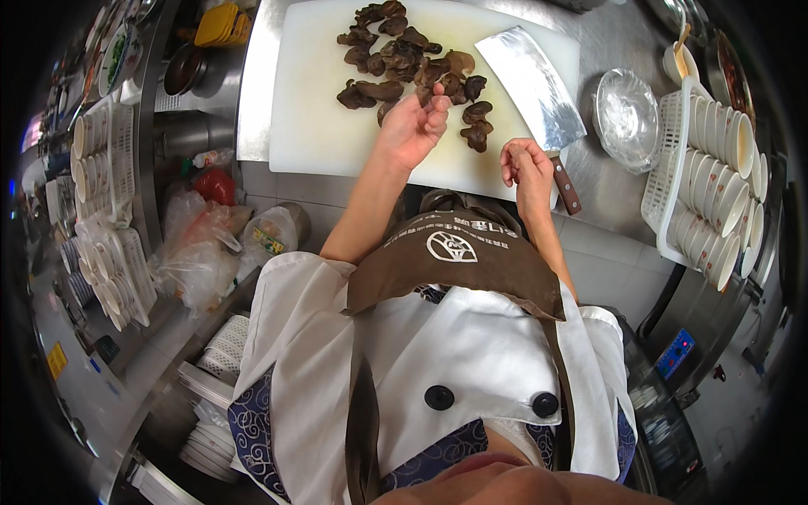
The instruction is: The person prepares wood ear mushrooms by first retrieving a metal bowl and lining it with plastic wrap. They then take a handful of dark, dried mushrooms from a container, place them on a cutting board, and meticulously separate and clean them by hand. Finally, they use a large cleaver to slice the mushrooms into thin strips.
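On a white cutting board (pixel 306 95) lie many dark brown, rubbery pieces (pixel 401 53) that look like soaked wood ear mushrooms, with a couple set apart (pixel 476 136) nearer the front edge. My left hand (pixel 418 117) is over the near side of the pile, palm turned up and fingers loosely curled; its fingertips are close to the pieces. Above the board's front edge, my right hand (pixel 527 164) has its fingers bent together, and whether something small is between them cannot be told. A broad cleaver (pixel 533 88) rests on the right of the board, its wooden handle pointing towards me, beside my right hand.
Right of the board are a plastic-covered bowl (pixel 626 120) and a white basket (pixel 669 170) of stacked bowls. At the left are a yellow container (pixel 221 25), a dark bowl (pixel 184 69) and, lower down, plastic bags (pixel 199 252). The steel counter's front edge runs before me.
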The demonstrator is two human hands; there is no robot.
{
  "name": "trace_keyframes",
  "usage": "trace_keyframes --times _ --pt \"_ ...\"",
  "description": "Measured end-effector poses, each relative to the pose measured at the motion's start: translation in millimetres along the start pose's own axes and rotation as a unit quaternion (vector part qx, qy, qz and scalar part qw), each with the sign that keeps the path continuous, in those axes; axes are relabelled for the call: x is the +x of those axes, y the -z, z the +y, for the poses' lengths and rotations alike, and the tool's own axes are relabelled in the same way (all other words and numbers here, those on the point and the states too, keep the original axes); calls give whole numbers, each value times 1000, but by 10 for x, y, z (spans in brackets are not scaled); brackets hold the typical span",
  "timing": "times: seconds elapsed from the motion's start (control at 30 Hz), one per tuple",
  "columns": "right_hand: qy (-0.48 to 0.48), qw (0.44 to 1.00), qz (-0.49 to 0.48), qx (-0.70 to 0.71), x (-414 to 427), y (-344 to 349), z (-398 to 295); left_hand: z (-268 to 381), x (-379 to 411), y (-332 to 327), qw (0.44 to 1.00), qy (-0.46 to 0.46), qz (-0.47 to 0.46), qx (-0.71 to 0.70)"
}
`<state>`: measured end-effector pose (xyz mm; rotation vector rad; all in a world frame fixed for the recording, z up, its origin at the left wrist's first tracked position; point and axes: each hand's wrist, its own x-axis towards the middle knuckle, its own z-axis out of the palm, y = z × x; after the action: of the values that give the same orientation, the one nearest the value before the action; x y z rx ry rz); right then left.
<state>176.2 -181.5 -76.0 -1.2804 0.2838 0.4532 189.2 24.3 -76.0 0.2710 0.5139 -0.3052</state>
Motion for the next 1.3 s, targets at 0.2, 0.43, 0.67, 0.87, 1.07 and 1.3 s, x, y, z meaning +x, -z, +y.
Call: trace_keyframes --times 0.2,0.43,0.67,0.87,1.07,1.3 --pt "97 991 13 -93 21 -184 -142 -141 23 -111 996 -9 35 84" --pt "197 957 19 -211 207 -462 -360 -390 -9 -324 954 -98 47 278" --pt "148 965 52 -210 156 -360 -324 -611 21 -346 917 -142 68 367" --pt "63 972 97 -203 68 47 -98 -841 95 -259 885 -84 27 458" --pt "49 991 101 -73 -48 213 -15 -1001 150 -278 870 -86 23 484" --pt "70 991 90 -66 -49 230 -13 -1053 175 -285 870 -104 18 482"
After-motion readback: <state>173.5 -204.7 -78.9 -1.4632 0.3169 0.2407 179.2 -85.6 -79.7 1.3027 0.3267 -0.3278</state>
